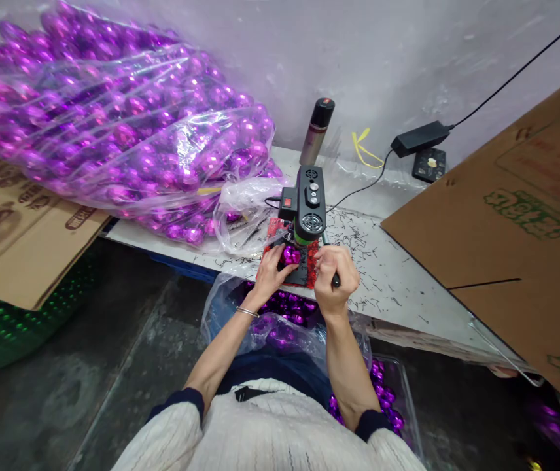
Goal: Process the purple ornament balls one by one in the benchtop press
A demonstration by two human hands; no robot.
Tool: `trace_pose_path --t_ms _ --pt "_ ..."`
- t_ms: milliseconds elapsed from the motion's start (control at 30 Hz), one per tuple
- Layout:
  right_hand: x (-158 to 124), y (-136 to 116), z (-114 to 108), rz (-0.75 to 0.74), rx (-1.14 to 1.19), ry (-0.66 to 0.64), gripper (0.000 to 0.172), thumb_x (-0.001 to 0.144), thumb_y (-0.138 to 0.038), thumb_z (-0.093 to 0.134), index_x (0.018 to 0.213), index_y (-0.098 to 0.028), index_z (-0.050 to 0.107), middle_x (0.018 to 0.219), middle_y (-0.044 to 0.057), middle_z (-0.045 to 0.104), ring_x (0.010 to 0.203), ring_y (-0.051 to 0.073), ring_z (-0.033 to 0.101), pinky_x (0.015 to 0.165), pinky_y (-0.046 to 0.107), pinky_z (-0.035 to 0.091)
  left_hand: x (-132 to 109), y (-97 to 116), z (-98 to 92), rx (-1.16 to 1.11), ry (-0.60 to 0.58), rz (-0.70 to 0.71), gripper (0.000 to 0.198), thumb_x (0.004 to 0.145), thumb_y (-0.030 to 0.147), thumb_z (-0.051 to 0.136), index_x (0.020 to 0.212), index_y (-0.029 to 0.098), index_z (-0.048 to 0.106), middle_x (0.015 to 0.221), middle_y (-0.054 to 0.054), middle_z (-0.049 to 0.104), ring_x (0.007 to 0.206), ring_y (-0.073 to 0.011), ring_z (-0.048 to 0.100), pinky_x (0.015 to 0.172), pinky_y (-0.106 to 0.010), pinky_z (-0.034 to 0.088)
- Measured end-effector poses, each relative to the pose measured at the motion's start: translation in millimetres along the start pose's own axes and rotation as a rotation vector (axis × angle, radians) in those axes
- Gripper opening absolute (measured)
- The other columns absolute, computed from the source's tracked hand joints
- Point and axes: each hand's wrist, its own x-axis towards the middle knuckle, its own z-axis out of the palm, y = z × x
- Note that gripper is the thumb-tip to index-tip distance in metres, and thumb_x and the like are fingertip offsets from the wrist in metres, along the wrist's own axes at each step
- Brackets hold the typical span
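A small black machine [311, 199] stands on a red base [276, 227] at the table's front edge. Under its head is a shiny purple ball [291, 254], and my left hand [271, 272] holds it between thumb and fingers. My right hand [337, 275] is wrapped round the black-tipped handle [335, 280] at the machine's right side. More purple balls [290, 304] lie in a clear plastic bag just below the table edge, in front of my body.
A large clear bag of purple balls [162, 131] fills the table's left. Behind the machine stands a spray can [316, 131]. A cardboard box [515, 216] is at right, another [25, 229] at left. Small dark bits litter the white table [383, 275]. A power adapter [420, 138] rests near the wall.
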Motion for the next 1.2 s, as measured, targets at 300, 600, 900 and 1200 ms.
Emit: trace_pose_path --t_ms 300,600,900,1200 --pt "-11.4 3.8 2.0 0.004 0.012 0.02 0.024 0.097 -0.011 0.047 0.076 -0.022 0.056 0.074 0.0 0.062 0.073 0.013 0.063 0.068 0.029 0.048 0.9 -9.7 10.4 -0.025 -0.005 0.069 0.068 0.09 0.054 0.071 0.145 0.019 0.053 0.139 -0.017 0.066 0.13 -0.0305 0.063 0.111 -0.049 0.049" --pt "-55.2 28.7 16.4 0.013 0.05 0.075 0.022 0.099 -0.02 0.045 0.081 -0.022 0.058 0.082 0.002 0.064 0.073 0.015 0.064 0.066 0.03 0.052 -1.5 -10.5 11.1 0.012 0.0 0.081 0.065 0.091 0.051 0.071 0.146 0.021 0.052 0.137 -0.015 0.068 0.128 -0.0297 0.064 0.11 -0.049 0.049" --pt "-63.2 42.1 25.7 -0.06 0.074 0.145 0.026 0.102 -0.028 0.043 0.078 -0.023 0.052 0.078 0.0 0.06 0.065 0.014 0.06 0.068 0.035 0.049 -1.9 -5.7 8.7 -0.002 -0.014 0.06 0.064 0.091 0.051 0.07 0.144 0.02 0.054 0.135 -0.016 0.068 0.126 -0.0297 0.065 0.11 -0.05 0.049" --pt "-71.4 49.5 29.9 -0.059 0.082 0.149 0.027 0.102 -0.026 0.038 0.078 -0.023 0.049 0.08 -0.001 0.059 0.067 0.014 0.063 0.069 0.034 0.049 -1.6 -6.0 9.6 0.012 -0.005 0.063 0.062 0.091 0.048 0.071 0.144 0.02 0.054 0.132 -0.015 0.069 0.123 -0.029 0.064 0.105 -0.048 0.051"
